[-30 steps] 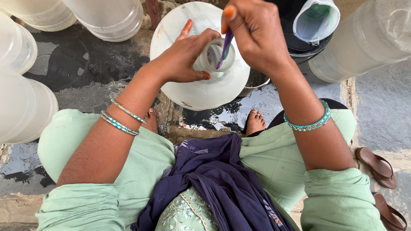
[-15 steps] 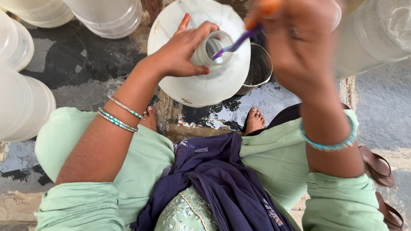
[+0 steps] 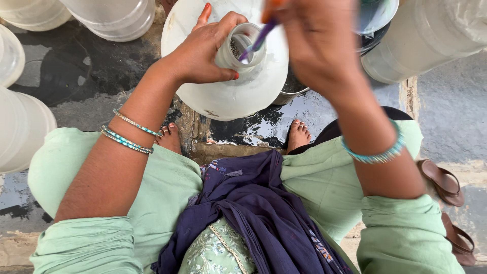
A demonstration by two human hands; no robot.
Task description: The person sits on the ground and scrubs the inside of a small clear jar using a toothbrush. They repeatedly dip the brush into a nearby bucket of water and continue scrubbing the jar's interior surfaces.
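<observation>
A large white plastic jug (image 3: 233, 96) stands between my feet on the wet floor. My left hand (image 3: 203, 50) grips its narrow neck (image 3: 238, 48). My right hand (image 3: 314, 45) is raised close to the camera and holds a thin purple-handled brush (image 3: 256, 43) whose lower end goes into the jug's mouth. The brush's upper end is hidden in my fingers.
More white plastic jugs stand around: two at top left (image 3: 111, 18), two at the left edge (image 3: 20, 127), one at top right (image 3: 426, 35). A metal pot (image 3: 294, 91) sits behind the jug. Brown sandals (image 3: 446, 185) lie at the right. The dark floor (image 3: 76, 76) is wet.
My right hand has risen toward the camera, pulling the brush upward in the jug's mouth. The left hand has stayed on the neck, and the view has shifted slightly.
</observation>
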